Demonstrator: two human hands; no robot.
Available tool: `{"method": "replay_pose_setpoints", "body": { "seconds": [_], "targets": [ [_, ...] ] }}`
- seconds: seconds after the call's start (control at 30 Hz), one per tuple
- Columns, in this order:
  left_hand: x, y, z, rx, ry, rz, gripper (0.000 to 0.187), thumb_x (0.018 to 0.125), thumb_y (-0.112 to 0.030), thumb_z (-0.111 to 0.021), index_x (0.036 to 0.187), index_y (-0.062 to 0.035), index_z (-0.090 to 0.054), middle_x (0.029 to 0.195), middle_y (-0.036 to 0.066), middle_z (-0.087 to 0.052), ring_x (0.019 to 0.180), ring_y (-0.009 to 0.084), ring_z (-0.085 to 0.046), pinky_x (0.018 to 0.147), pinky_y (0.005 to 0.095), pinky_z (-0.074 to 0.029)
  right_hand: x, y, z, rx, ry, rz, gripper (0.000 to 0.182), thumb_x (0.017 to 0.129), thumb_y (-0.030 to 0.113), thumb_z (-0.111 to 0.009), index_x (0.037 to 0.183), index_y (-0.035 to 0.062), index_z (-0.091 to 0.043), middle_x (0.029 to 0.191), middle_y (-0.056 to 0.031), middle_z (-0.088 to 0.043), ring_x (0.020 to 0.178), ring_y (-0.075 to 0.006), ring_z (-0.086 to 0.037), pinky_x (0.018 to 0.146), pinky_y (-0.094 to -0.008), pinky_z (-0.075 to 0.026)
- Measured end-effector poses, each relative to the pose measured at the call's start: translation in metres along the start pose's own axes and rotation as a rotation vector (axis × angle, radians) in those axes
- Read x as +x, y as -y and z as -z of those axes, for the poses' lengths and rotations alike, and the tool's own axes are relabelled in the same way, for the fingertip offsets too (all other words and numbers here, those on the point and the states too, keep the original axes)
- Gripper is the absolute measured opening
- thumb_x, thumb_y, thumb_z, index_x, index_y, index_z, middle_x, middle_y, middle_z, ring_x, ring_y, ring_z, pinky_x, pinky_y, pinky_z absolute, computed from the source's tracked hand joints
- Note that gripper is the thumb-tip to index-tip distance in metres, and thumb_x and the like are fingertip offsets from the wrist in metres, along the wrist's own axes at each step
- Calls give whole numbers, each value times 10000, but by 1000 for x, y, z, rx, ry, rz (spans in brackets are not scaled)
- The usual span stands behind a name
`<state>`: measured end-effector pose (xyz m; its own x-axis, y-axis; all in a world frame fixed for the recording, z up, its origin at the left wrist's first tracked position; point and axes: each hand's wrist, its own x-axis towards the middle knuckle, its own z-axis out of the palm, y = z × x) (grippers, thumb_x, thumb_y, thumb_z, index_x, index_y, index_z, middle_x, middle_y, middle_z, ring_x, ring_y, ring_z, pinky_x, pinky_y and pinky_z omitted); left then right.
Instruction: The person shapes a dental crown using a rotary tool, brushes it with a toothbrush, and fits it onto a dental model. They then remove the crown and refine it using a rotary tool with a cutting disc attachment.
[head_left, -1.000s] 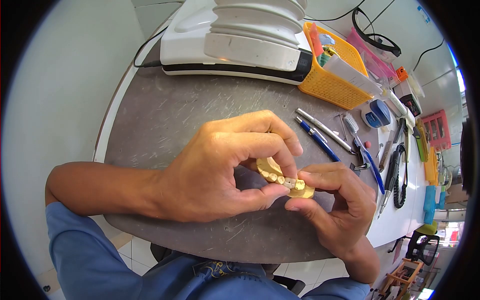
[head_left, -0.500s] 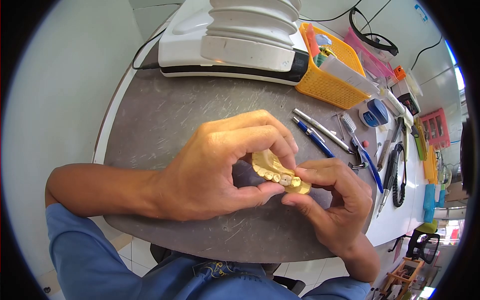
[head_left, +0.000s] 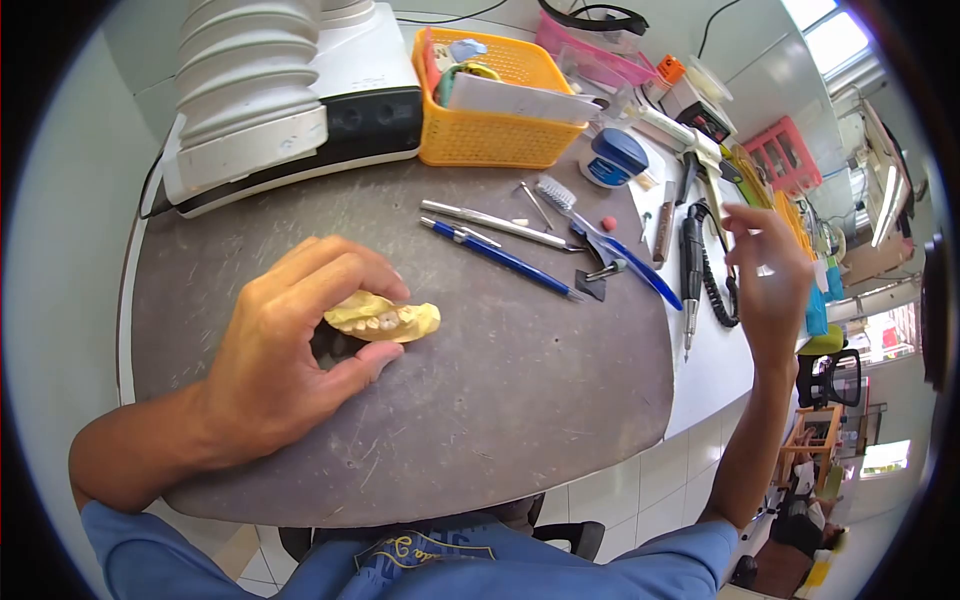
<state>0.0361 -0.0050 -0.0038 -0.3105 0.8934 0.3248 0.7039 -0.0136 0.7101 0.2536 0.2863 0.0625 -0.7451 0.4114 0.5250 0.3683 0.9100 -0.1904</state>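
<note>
Left hand (head_left: 290, 345) pinches yellow dental cast (head_left: 385, 320) between fingertips and thumb, cast jutting toward blue pen (head_left: 500, 260). Right hand (head_left: 770, 275) open, empty, beyond pen.

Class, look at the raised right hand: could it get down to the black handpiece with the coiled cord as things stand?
Probably yes. The right hand hangs open just beside the black handpiece with the coiled cord, which lies uncovered at the edge of the grey worktop; nothing sits between them.
</note>
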Motion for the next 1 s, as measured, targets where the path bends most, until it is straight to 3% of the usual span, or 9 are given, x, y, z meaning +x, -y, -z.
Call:
{"method": "replay_pose_setpoints", "body": {
  "seconds": [0.13,0.27,0.3,0.43,0.57,0.73,0.83,0.93,1.0],
  "targets": [
    [-1,-11,1,150,8,8,430,667,25,-739,1058,-14,-565,1047,130,-604,982,296,-602,871,345,-466,-34,-50,-2,-343,313,213,390,765,-81,-622,1092,129,-643,1093,-79,-642,887,-243,-670,720,-371,-563],
    [-3,-14,0,199,-109,-137,424,699,-14,-729,1086,-20,-557,1064,138,-615,1015,302,-598,946,399,-439,-50,-46,-6,-449,312,280,511,766,-47,-652,1183,249,-636,1169,-62,-613,999,-235,-638,742,-352,-578],
    [-3,-15,3,237,-141,-296,404,716,-24,-720,1090,-28,-566,1070,138,-622,1022,297,-600,971,432,-421,-50,-50,-7,-440,300,284,511,766,-47,-652,1183,249,-636,1169,-62,-613,999,-235,-638,742,-352,-578],
    [-13,-30,-11,192,-71,-553,333,759,-53,-699,1078,-52,-600,1059,130,-641,1012,269,-612,1011,508,-382,-52,-62,-10,-388,194,509,469,726,-25,-693,1148,175,-650,1182,-73,-616,1037,-251,-630,811,-348,-569],
    [-13,-38,-45,2,101,-565,374,748,-21,-702,1111,-56,-619,1054,108,-642,975,258,-620,942,441,-450,-60,-59,-1,-376,61,609,418,660,-12,-732,1068,25,-645,1170,-121,-629,1056,-282,-631,886,-367,-545],
    [4,-56,-77,-197,224,-512,436,765,-23,-684,1187,-36,-576,1120,121,-602,1003,280,-601,876,378,-489,-72,-25,29,-243,-168,519,415,641,13,-713,1051,19,-644,962,-146,-657,832,-284,-652,717,-358,-547],
    [19,-70,-101,-411,236,-379,480,804,-22,-641,1263,-19,-503,1175,150,-567,1041,308,-584,871,400,-486,-69,23,51,-189,-3,432,343,767,104,-691,1079,-5,-600,944,-155,-617,860,-303,-605,753,-389,-490],
    [29,-77,-124,-627,139,-250,510,839,-27,-610,1320,-22,-439,1201,178,-544,1075,319,-569,877,409,-476,-66,62,55,134,167,321,318,724,137,-756,956,-23,-609,925,-141,-637,826,-287,-607,677,-366,-502],
    [33,-76,-130,-788,109,-268,574,845,-40,-598,1364,12,-358,1204,246,-531,1103,446,-516,891,471,-446,-60,73,49,315,289,315,380,693,253,-809,879,-13,-609,894,-124,-636,829,-270,-604,685,-367,-487]
  ]
}}
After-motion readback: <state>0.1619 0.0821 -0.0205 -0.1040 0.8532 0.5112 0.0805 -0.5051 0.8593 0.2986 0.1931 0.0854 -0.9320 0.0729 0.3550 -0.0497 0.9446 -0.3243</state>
